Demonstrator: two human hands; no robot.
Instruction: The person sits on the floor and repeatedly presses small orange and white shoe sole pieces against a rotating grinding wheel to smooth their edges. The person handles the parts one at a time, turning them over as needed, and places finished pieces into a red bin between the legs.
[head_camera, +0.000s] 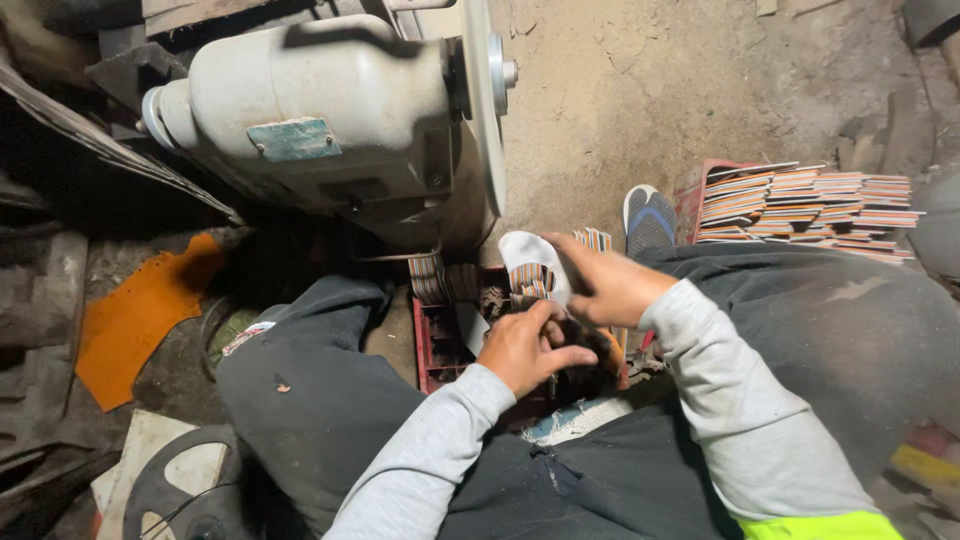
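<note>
Head view, looking down past grey sleeves and dark trousers at both hands in the centre of the frame. The left hand (525, 345) is curled shut around a small dark bundle, thumb pressed over the top so the pieces stay together; exactly what the bundle is made of is too dark to tell. The right hand (605, 285) sits just above and to the right, fingers bent and closed on the edge of a white sole piece (530, 262) with striped layers showing at its lower end, held tilted up towards the camera, probably so its face can be seen. Both hands work directly over a red crate (436, 350) between the knees, which keeps loose pieces within easy reach. More striped pieces (440, 278) stand on edge at the crate's far side. A grey motor with a disc wheel (330, 110) fills the upper left, close ahead of the knees. At the upper right, neat stacks of striped sheets (805, 205) rest in a red tray, beside a blue sandal (648, 218). An orange scrap (135, 315) lies on the floor at left.
</note>
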